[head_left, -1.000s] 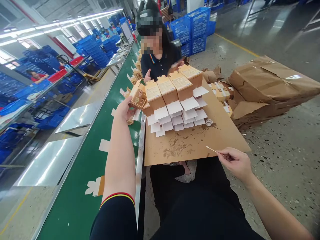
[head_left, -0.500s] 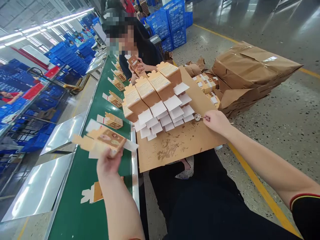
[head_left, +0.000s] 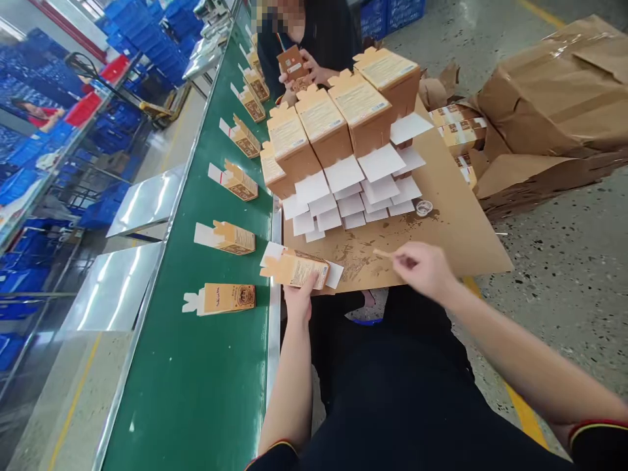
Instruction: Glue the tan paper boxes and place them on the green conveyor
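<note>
My left hand is closed on a small tan carton, its end flaps standing out, over the near left corner of a brown cardboard sheet. My right hand pinches a small thin stick whose pale tip points left toward the carton, a short gap from it. Behind the right hand, a small clear round dish lies on the sheet beside brown smears. Cartons with white flaps sticking out toward me are stacked on the sheet.
To the left runs a green conveyor belt carrying a row of open cartons. A co-worker across the stack holds another carton. Large brown paper-wrapped bundles stand at the right.
My left hand has brought the carton right, from over the belt to the sheet's edge. My right hand has drawn the stick away from the dish, toward the carton. The view has shifted.
</note>
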`<state>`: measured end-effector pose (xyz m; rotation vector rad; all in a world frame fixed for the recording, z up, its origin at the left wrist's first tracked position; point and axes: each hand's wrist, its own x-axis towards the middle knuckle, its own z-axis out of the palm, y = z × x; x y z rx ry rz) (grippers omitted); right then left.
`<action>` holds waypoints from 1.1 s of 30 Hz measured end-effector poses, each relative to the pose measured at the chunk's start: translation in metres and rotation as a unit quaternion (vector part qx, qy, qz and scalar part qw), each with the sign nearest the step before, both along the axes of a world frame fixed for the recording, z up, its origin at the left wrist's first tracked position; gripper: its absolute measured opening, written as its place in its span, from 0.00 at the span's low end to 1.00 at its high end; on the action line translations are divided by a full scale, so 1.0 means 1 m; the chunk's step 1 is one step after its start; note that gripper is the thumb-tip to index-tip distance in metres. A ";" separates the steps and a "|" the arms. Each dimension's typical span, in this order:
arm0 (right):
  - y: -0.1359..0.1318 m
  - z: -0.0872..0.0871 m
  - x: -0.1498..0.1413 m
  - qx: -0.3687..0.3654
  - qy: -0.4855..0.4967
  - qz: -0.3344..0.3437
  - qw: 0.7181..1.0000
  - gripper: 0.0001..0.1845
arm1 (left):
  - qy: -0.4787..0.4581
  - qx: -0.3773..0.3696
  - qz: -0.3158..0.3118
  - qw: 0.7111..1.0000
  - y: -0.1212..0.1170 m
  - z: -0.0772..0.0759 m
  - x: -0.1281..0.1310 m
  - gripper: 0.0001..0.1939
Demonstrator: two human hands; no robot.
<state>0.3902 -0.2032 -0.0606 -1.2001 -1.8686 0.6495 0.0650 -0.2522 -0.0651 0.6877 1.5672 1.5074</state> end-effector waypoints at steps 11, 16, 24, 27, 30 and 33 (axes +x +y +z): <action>-0.030 -0.047 -0.111 0.010 -0.020 0.121 0.992 0.16 | 0.071 -0.010 -0.022 0.997 0.003 0.008 0.008 0.43; -0.056 -0.037 -0.090 0.003 0.003 0.109 0.994 0.16 | 0.129 -0.030 -0.030 0.991 -0.005 -0.007 0.017 0.39; -0.083 -0.021 -0.050 -0.062 0.075 0.025 0.995 0.16 | 0.237 -0.021 0.018 0.971 -0.012 -0.020 0.028 0.46; -0.094 -0.018 -0.042 -0.090 0.086 0.006 0.992 0.17 | 0.255 -0.020 0.023 0.967 -0.011 -0.022 0.029 0.47; -0.104 -0.017 -0.040 -0.103 0.094 0.004 0.990 0.17 | 0.266 -0.013 0.025 0.963 -0.009 -0.027 0.033 0.46; -0.105 -0.020 -0.042 -0.101 0.095 0.024 0.990 0.16 | 0.256 -0.001 0.027 0.966 -0.006 -0.032 0.041 0.45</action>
